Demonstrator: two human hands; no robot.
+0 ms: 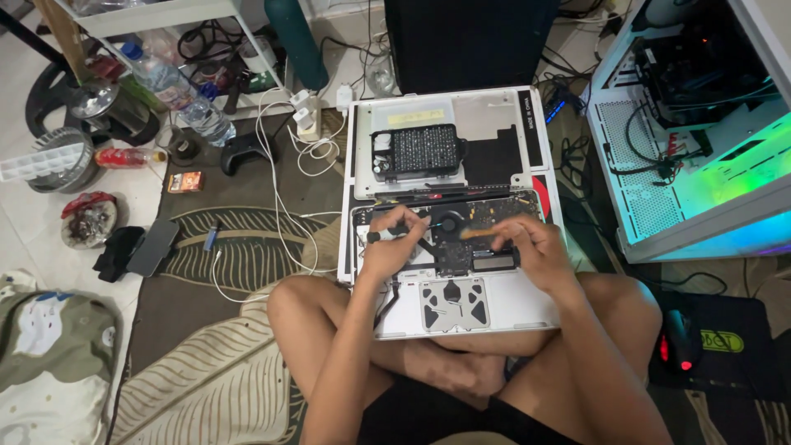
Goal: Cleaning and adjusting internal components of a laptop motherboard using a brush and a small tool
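From the head camera, an opened laptop [461, 305] is seen lying across the crossed legs of a seated person, underside up, with its long axis running left to right and its far edge pointing away toward a dark monitor [470, 37]. The removed bottom cover [494, 111] is laid flat just beyond it, and a black perforated box [420, 151] is set on that cover. The left hand [391, 247] is closed around a dark-handled screwdriver [386, 235], which is held roughly level with its long axis left to right; the tip is hidden by the fingers. The right hand [527, 247] is curled over the circuit board [478, 235], and a thin orange-brown stick [478, 233] is pinched in its fingers, pointing left toward the round fan [450, 221]; how the stick meets the board cannot be made out. Much of the board is covered by both hands, and the near edge of the laptop is hidden by the knees. To the right, a white computer case [659, 189] with coloured lights is cut off by the frame edge. White cables [284, 165] and a black game controller [245, 151] lie on the patterned rug [231, 330] to the left.
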